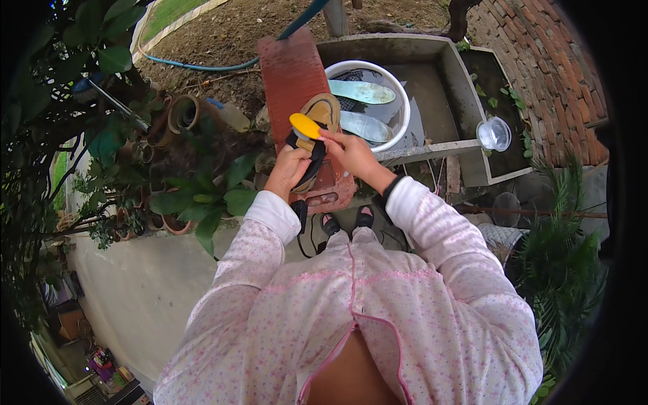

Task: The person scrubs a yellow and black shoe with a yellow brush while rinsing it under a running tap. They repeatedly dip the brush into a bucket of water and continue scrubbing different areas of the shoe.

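Observation:
My left hand [291, 164] grips a tan-and-black shoe [325, 107] over a red-painted slab. Between the thumb and fingers of my right hand [352, 154] is a yellow-backed scrubbing brush [305, 125], its pale bristle side turned down against the shoe's middle. The brush and both hands cover part of the shoe. Just right of the slab, a white plastic basin [405, 124] holds water. Two pale greenish insoles [362, 92] lie in it, with dark patterned material [349, 76] beneath them.
The red slab [293, 66] borders a concrete trough [430, 46] with shallow water. A clear plastic tub [493, 134] sits on the trough's right rim. A blue hose [202, 66] crosses the soil. Clay pots [183, 114] and leafy plants stand at left, and a brick surface [552, 66] rises at right.

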A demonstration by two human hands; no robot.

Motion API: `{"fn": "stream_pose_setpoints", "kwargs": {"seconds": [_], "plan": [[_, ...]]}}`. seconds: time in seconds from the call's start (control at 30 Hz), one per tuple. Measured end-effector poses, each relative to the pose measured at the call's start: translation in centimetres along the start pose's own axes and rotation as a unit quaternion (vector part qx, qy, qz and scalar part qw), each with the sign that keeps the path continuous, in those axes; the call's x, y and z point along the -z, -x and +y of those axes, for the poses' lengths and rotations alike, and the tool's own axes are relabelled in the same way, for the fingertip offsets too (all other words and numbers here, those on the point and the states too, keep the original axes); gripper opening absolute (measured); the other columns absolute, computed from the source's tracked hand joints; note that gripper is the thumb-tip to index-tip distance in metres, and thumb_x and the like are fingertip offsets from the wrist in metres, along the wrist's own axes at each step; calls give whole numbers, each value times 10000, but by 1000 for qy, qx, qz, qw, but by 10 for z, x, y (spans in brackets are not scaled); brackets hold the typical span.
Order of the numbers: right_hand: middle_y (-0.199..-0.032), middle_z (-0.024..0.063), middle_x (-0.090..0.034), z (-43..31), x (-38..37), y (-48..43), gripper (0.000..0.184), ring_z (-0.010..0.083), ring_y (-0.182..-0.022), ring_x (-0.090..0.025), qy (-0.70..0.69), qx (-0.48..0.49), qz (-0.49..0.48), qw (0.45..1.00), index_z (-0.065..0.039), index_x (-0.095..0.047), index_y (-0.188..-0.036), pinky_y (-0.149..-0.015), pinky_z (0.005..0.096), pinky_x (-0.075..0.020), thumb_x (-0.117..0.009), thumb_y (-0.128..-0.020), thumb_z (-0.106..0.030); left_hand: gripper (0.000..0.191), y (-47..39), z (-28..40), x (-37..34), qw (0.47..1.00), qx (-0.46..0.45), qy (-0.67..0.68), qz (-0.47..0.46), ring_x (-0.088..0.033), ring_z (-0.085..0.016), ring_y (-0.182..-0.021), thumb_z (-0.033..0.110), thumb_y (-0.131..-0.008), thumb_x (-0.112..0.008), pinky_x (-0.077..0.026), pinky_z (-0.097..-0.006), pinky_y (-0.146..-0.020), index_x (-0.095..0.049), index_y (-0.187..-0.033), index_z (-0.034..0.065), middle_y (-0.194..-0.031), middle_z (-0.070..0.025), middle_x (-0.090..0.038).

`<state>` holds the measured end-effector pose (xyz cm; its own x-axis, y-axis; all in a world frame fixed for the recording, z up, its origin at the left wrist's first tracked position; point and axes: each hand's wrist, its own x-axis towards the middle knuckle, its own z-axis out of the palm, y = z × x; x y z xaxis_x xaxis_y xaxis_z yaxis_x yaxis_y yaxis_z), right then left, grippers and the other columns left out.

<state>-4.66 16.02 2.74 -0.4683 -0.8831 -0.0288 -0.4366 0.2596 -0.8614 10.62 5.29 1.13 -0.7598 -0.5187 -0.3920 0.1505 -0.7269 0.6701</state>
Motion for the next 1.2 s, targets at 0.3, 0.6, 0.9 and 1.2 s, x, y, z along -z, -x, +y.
{"fn": "stream_pose_setpoints", "kwargs": {"seconds": [0.3, 0.6, 0.9, 1.2], "plan": [[-863, 206, -642, -17, 10, 27, 284, 390, -809, -611, -104, 28, 49, 993, -167, -618, -1147, -716, 382, -503, -570, -880, -250, 345, 0, 8, -12, 984, -9, 176, -5, -454, -273, -1202, 166, -959, -393, -378, -423, -1023, -410, -1251, -16, -1286, -142, -474], [-852, 199, -639, -7, 13, 21, 299, 373, -792, -616, -3, 2, 110, 994, -164, -632, -1124, -694, 413, -496, -543, -890, -329, 294, -10, -3, -18, 986, 0, 164, 35, -450, -320, -1187, 93, -942, -351, -328, -463, -1073, -407, -1180, -71, -1214, -189, -490], [-849, 183, -647, 2, 17, 7, 331, 363, -783, -620, 79, 5, 112, 991, -195, -650, -1090, -684, 429, -488, -502, -887, -411, 272, 0, -5, -14, 992, -27, 77, 91, -543, -313, -1085, 64, -902, -391, -434, -439, -977, -456, -1144, -43, -1157, -173, -548], [-871, 184, -646, -12, 17, 8, 294, 368, -812, -617, 51, -36, -26, 998, -177, -647, -1099, -709, 413, -497, -541, -879, -341, 185, 5, -7, -16, 995, -32, 13, 95, -600, -223, -969, 22, -872, -474, -499, -373, -861, -532, -1043, -20, -1070, -125, -592]]}}
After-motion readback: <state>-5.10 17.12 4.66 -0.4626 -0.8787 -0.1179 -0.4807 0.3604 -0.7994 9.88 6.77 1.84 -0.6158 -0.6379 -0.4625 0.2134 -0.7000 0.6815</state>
